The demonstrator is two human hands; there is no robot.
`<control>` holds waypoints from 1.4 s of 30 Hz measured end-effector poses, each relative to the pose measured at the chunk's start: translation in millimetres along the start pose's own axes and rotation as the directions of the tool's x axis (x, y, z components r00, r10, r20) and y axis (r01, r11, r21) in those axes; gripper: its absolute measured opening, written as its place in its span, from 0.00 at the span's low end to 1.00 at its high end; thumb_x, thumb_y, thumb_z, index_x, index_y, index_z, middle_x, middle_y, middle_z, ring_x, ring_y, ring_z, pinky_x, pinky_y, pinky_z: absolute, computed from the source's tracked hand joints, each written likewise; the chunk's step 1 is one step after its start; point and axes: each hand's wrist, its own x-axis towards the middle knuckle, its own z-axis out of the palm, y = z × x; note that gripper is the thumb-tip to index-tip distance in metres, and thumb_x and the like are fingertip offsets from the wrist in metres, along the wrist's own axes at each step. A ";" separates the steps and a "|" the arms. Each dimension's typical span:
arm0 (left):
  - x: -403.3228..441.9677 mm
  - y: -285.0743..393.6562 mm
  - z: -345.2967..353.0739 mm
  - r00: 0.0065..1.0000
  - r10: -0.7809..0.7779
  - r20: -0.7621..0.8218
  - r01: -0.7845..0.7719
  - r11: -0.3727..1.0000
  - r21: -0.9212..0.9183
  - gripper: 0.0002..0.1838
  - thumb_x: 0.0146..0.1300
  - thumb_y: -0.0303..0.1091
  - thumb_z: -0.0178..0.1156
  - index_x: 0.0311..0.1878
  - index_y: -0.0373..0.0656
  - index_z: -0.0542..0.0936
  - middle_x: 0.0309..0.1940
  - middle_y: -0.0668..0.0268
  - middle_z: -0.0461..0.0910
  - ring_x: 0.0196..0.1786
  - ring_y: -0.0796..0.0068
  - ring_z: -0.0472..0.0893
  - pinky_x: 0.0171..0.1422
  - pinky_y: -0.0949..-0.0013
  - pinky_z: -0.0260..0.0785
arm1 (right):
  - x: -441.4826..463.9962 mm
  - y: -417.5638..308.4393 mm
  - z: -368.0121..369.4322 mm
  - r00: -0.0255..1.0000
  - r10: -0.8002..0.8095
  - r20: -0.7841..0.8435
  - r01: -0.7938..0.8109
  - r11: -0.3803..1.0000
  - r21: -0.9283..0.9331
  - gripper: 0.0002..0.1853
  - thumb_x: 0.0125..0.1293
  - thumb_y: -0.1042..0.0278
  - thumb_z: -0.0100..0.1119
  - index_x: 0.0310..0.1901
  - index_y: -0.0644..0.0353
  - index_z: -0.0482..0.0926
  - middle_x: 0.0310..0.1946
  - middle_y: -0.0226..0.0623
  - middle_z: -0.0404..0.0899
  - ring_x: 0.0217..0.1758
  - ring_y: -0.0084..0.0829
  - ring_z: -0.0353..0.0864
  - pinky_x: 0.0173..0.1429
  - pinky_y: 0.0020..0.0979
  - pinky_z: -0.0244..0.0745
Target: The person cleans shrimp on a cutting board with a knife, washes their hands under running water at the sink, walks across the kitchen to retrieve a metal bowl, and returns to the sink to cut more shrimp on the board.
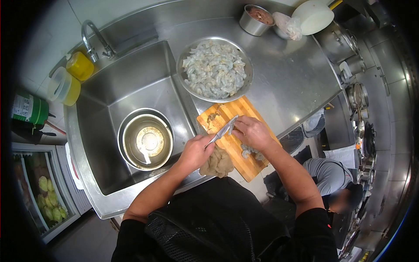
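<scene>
My left hand (195, 152) is closed round the handle of a knife (226, 128), whose blade points up and right over the wooden cutting board (239, 162). Against the blade, the fingers of my right hand (254, 134) pinch a shrimp (234, 127), mostly hidden by them. Several peeled shrimp (247, 151) lie on the board below my right hand. Dark scraps (213, 117) sit at its upper left. Just above the board stands a metal bowl (250, 83) heaped with grey, peeled shrimp (214, 69). A crumpled brown cloth (217, 163) lies by my left wrist.
Left of the board is a steel sink (98, 131) holding a metal pot (123, 144), under a faucet (87, 39). Yellow containers (80, 66) stand at its corner. A pot of minced meat (254, 25) sits at the back. Another person (328, 174) is at the right.
</scene>
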 end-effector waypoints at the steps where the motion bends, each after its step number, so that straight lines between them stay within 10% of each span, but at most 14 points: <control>1: -2.7 -0.1 -0.4 1.000 0.007 -0.011 -0.007 1.000 -0.011 0.18 0.68 0.33 0.63 0.60 0.41 0.83 0.37 0.45 0.82 0.40 0.42 0.83 0.48 0.49 0.77 | -0.7 0.1 1.6 1.000 0.011 0.011 -0.011 1.000 -0.011 0.11 0.61 0.63 0.71 0.41 0.58 0.85 0.43 0.35 0.84 0.41 0.41 0.86 0.46 0.40 0.83; 42: -41.7 18.3 -14.6 0.979 -0.171 -0.110 0.182 0.979 0.097 0.19 0.69 0.30 0.61 0.62 0.40 0.81 0.49 0.48 0.79 0.49 0.43 0.83 0.56 0.48 0.77 | -4.1 -3.4 15.2 0.981 0.181 -0.069 -0.171 0.976 0.137 0.06 0.61 0.69 0.70 0.39 0.56 0.84 0.36 0.37 0.80 0.44 0.43 0.81 0.50 0.43 0.77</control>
